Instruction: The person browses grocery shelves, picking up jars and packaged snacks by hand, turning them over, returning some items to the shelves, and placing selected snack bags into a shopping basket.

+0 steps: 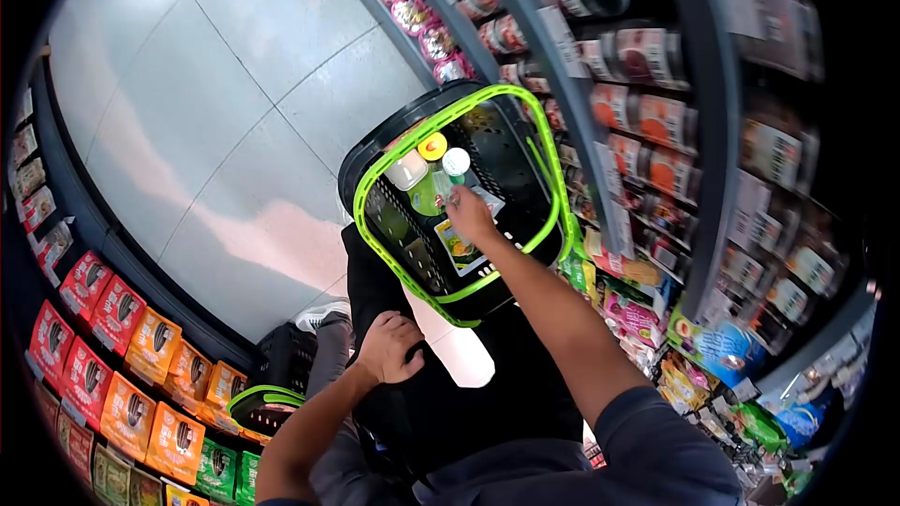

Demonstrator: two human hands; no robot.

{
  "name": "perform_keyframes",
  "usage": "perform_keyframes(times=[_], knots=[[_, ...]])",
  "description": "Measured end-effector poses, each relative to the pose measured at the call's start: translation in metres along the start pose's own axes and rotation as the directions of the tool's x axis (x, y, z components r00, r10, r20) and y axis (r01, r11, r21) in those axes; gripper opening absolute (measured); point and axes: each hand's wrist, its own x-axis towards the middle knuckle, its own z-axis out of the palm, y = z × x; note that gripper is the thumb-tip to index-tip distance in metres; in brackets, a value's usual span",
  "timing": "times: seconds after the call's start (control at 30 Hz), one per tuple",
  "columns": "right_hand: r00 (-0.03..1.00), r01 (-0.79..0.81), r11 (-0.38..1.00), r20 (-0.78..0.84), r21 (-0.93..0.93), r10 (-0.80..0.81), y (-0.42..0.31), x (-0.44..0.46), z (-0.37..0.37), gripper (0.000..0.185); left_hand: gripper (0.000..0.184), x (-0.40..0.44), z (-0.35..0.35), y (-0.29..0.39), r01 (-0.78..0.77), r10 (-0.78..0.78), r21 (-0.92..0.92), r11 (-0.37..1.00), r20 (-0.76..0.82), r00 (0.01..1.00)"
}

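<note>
A black shopping basket (pixel 361 145) with bright green handles (pixel 555 155) stands in the middle of the view. My right hand (pixel 471 215) reaches down into it, its fingers bent together over a green package (pixel 431 195); what they grip, if anything, is too small to name. Beside it lie a yellow-lidded item (pixel 432 146), a white-capped container (pixel 456 162), a pale box (pixel 407 171) and a yellow-green packet (pixel 461 248). My left hand (pixel 390 348) rests below the basket on a black surface, fingers curled loosely, with nothing visible in them.
Shelves of jars and packets (pixel 647 122) rise close on the right. Red, orange and green pouches (pixel 127 415) fill a shelf at lower left. A second black basket (pixel 284 361) with a green handle is near the left arm. Pale tiled floor (pixel 225 94) lies at upper left.
</note>
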Motion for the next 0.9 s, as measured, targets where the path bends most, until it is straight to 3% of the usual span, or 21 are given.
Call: perform_keyframes(times=[0.1,0.2,0.23,0.33,0.47,0.67,0.9], knots=[[0.982,-0.150,0.961,0.076,-0.233,0.171,0.012,0.065,0.027,0.052,0.034,-0.003,-0.001,-0.016,-0.060,0.047,-0.115,0.992,-0.113,0.992],[0.969,-0.225,0.957,0.059,-0.183,0.239,0.025,0.126,0.058,0.056,0.041,-0.005,-0.008,-0.025,-0.061,0.047,-0.095,0.994,-0.145,0.988],[0.979,-0.156,0.938,0.077,-0.309,0.188,0.067,0.160,0.097,0.062,0.042,-0.006,-0.009,-0.028,-0.051,0.037,-0.101,0.994,-0.134,0.990],[0.995,-0.067,0.947,0.054,-0.313,0.088,0.022,0.175,0.086,0.060,0.043,-0.009,-0.014,-0.036,-0.040,0.028,-0.090,0.995,-0.126,0.992],[0.992,0.104,0.880,0.114,-0.464,-0.057,0.068,0.209,0.144,0.051,0.044,-0.009,-0.024,-0.042,-0.026,0.017,-0.092,0.995,-0.097,0.995],[1.000,0.019,0.881,0.028,-0.473,-0.006,0.050,0.216,0.141,0.052,0.044,-0.011,-0.038,-0.049,-0.017,0.013,-0.074,0.997,-0.057,0.998],[0.984,-0.160,0.879,-0.002,-0.449,0.178,0.002,0.169,0.076,0.055,0.047,-0.003,-0.045,-0.041,-0.028,0.027,-0.067,0.997,-0.006,1.000]])
